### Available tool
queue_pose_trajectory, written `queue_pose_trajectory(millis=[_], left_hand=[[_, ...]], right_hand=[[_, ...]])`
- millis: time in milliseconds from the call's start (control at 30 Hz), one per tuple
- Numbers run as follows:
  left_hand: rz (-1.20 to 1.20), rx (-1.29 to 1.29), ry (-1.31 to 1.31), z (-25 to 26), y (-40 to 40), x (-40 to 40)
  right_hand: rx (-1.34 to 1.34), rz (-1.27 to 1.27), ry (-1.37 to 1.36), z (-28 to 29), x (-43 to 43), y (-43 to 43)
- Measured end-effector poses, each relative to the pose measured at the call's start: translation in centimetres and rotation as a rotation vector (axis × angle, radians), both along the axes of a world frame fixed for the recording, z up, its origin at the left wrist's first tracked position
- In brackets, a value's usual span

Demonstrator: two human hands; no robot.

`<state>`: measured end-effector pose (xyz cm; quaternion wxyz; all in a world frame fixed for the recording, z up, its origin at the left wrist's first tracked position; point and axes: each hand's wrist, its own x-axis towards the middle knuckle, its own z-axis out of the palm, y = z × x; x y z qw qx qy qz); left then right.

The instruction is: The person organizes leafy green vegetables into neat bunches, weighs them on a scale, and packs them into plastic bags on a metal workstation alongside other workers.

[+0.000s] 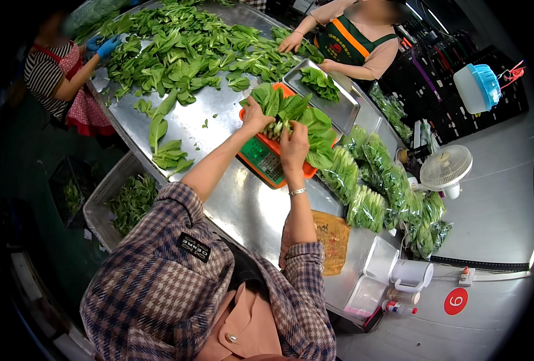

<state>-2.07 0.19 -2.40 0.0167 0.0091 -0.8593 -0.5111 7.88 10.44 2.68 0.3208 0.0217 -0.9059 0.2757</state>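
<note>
An orange digital scale [260, 160] with a lit green display and a keypad rests on the metal table. Leafy greens [319, 131] are heaped over its orange tray [310, 172], their pale stems gathered near the middle. At the far-left side of the heap, my left hand [254, 116] grips some of the leaves. My right hand [295, 145] pinches the stem ends just above the keypad side. Its fingertips partly cover the stems. Both hands are close together over the scale.
Loose greens [177, 49] spread over the far metal table [224, 194]. Bagged greens [366, 207] line the right side, beside a fan [446, 167]. A metal tray [346, 106] holds more greens. Two co-workers' hands work at the far edges. A plastic crate [100, 198] stands below left.
</note>
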Motion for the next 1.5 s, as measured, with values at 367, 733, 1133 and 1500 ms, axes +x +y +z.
queue_pose_trajectory(millis=[367,733,1133,1500], left_hand=[[-0.043,0.028,-0.015,0.5,1.6,0.2],[-0.224,0.578,-0.341,-2.1,-0.4,-3.0],[-0.016,0.455,-0.344,0.0,1.7,-2.1],[-0.024,-0.074,-0.419,3.6,5.0,0.2]], right_hand=[[-0.018,-0.143,-0.116,-1.6,-2.7,1.6],[-0.35,-0.335,-0.213,-0.1,5.5,2.0],[-0.564,-0.472,-0.164,-3.2,1.7,3.8],[-0.534,-0.635,-0.193,-3.8,-1.0,2.8]])
